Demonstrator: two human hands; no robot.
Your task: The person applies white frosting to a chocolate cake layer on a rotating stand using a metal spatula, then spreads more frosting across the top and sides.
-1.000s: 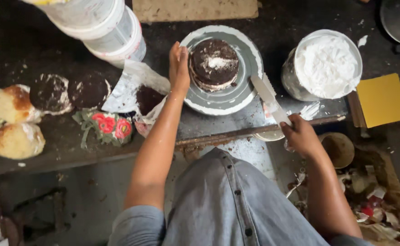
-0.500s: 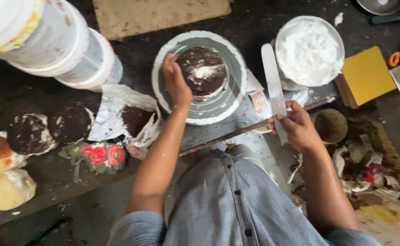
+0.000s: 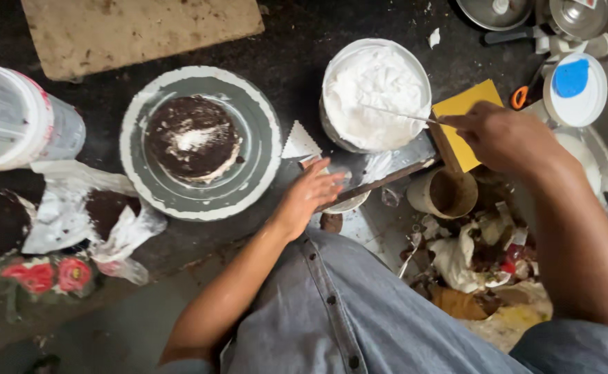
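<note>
A dark, crumb-strewn worktop point(image 3: 283, 41) fills the view, a worn tan board point(image 3: 138, 28) lying flat at its far left. At centre left sits a round grey metal turntable point(image 3: 259, 149) carrying a small chocolate cake point(image 3: 193, 138), its rough dark top smeared with a patch of white cream. Right of it stands a round tub point(image 3: 377, 90) heaped with stiff white cream. The person's right hand point(image 3: 505, 138) has its fingers closed around the handle of a long, thin metal spatula point(image 3: 394, 112), whose blade lies across the cream in the tub. The left hand point(image 3: 311, 197) rests with fingers loosely spread on the worktop's near edge, holding nothing, just right of the turntable. Under the right hand lies a flat yellow square card point(image 3: 463, 104). A small white paper triangle point(image 3: 300, 142) lies between turntable and tub.
</note>
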